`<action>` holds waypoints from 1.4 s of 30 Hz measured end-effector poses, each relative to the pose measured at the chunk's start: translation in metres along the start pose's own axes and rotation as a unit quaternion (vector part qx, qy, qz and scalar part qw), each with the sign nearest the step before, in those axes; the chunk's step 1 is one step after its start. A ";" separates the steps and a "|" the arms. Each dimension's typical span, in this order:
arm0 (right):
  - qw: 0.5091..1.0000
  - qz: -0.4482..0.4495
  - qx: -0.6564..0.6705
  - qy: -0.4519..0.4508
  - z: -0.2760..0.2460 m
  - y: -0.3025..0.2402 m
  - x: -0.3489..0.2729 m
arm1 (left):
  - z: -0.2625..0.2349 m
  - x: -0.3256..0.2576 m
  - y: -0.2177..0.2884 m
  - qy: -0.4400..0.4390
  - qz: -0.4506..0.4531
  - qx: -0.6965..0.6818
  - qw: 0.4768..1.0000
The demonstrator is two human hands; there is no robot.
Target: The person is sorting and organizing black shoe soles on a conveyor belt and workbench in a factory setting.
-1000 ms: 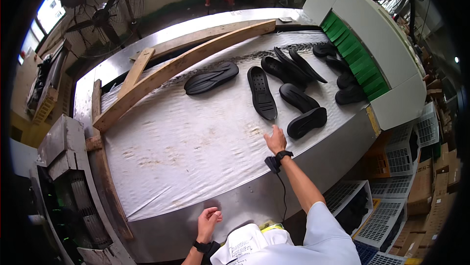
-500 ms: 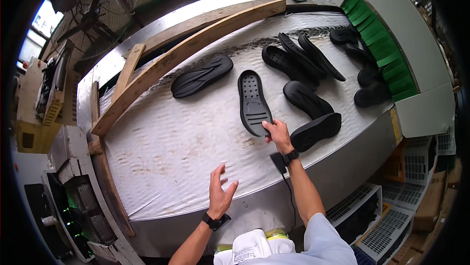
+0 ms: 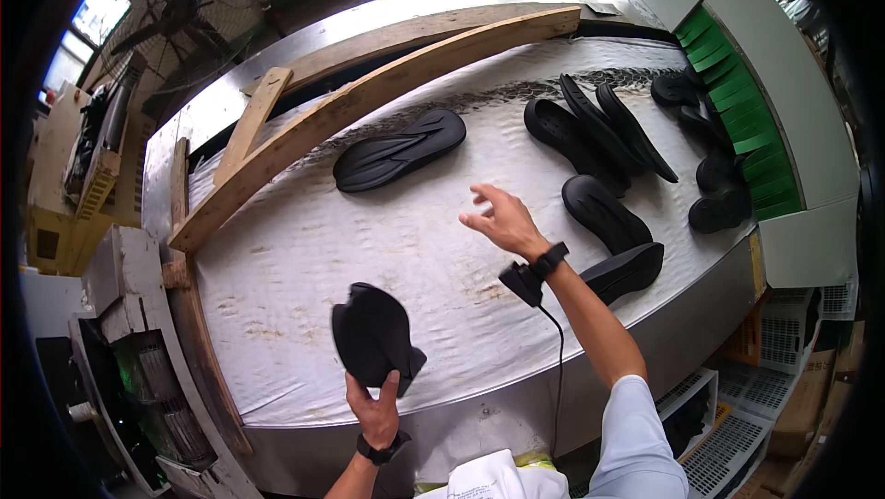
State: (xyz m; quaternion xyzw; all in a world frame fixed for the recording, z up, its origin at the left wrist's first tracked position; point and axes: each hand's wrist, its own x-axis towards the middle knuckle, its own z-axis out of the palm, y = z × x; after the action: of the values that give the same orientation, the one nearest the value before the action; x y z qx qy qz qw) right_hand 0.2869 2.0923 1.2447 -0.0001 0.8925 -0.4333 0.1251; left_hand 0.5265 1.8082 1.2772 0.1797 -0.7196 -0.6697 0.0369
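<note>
- Tabletop point(image 3: 277, 342): white cover, stained; bare patch lies between left grip point(image 3: 375, 414) and right grip point(image 3: 507, 219).
- Housing point(image 3: 820, 130): well right of right grip; green flaps point(image 3: 751, 121) hang over its mouth, likely to screen it.
- Plank point(image 3: 378, 98): beyond both grips, set slantwise, probably as a barrier along far side.
- Piled soles point(image 3: 601, 125): black, right of right grip; some on edge, likely propped by neighbours.
- Lone sole point(image 3: 401, 153): beyond and left of right grip, flat, apart from pile.
- Held sole point(image 3: 371, 333): in left grip, tilted up; thumb and fingers pinch near end, presumably leaving the rest clear. Touching cover? Can't tell.
- Right grip: empty, fingers loosely spread.
</note>
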 end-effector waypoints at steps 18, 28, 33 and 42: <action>0.976 -0.092 -0.192 -0.032 0.050 -0.023 0.097 | -0.005 0.000 -0.006 0.068 -0.194 -0.146 0.968; 0.933 0.162 0.295 -0.127 0.009 -0.046 -0.206 | -0.029 -0.026 0.028 0.080 -0.151 -0.221 0.960; 0.936 0.131 0.278 -0.172 0.037 -0.071 -0.282 | -0.128 -0.061 0.049 0.195 -0.057 -0.180 0.962; 0.964 0.064 0.190 -0.172 0.102 -0.177 -0.324 | -0.464 -0.034 -0.005 0.530 0.107 -0.007 0.841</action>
State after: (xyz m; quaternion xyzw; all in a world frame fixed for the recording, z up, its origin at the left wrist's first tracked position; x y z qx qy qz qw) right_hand 0.6046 1.9381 1.3938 0.0061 0.7569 -0.5798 0.3016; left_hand 0.6954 1.3780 1.3256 0.4286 -0.6001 -0.4695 0.4856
